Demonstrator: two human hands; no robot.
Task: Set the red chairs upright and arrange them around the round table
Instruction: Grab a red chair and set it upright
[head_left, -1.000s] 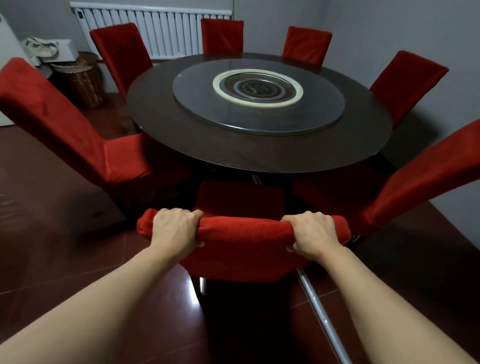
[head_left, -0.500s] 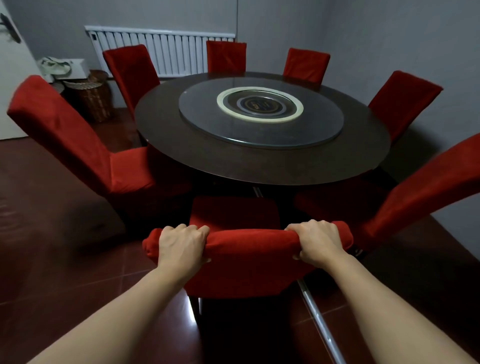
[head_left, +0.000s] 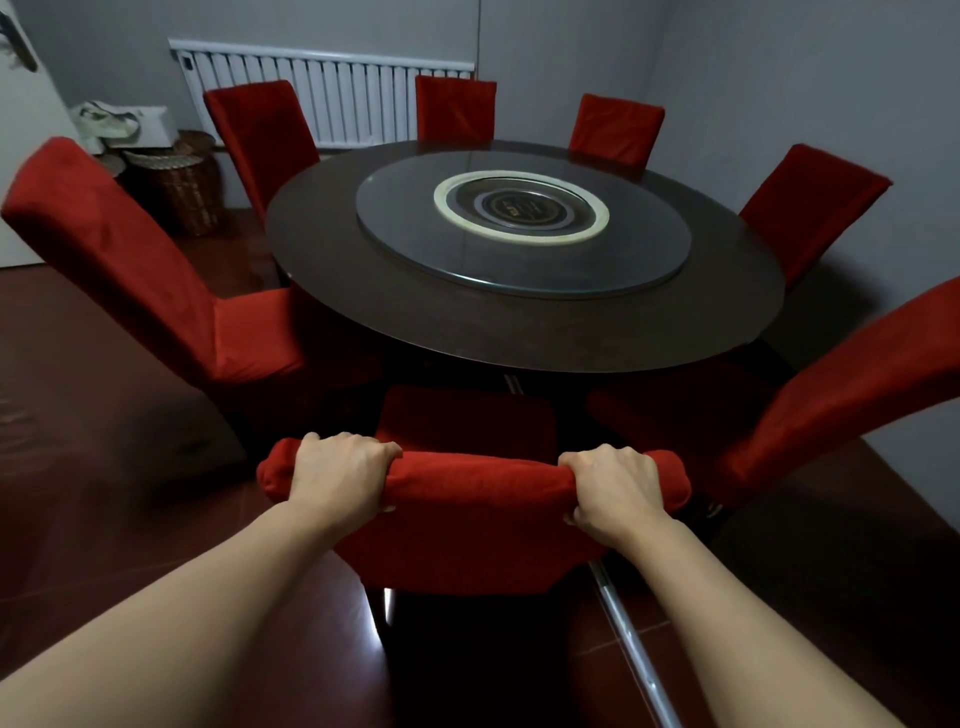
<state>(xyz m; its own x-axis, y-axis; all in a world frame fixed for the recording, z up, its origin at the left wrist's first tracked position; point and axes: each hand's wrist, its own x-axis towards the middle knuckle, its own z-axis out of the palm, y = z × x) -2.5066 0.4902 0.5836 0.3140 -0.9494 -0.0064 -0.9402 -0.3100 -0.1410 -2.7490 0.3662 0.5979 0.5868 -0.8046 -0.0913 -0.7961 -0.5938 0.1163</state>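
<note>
Head view shows us the round dark worktop (head_left: 467, 332) with its glass turntable (head_left: 519, 260), ringed by upright red chairs: one at the near left (head_left: 156, 270), one at the near right (head_left: 810, 415), and four more along the far side below the white radiator (head_left: 332, 93). Closest to us stands the nearest red chair (head_left: 467, 530), upright, its seat tucked toward the worktop's edge. Our left hand (head_left: 337, 478) and right hand (head_left: 613, 488) each curl tightly over the top of its backrest.
</note>
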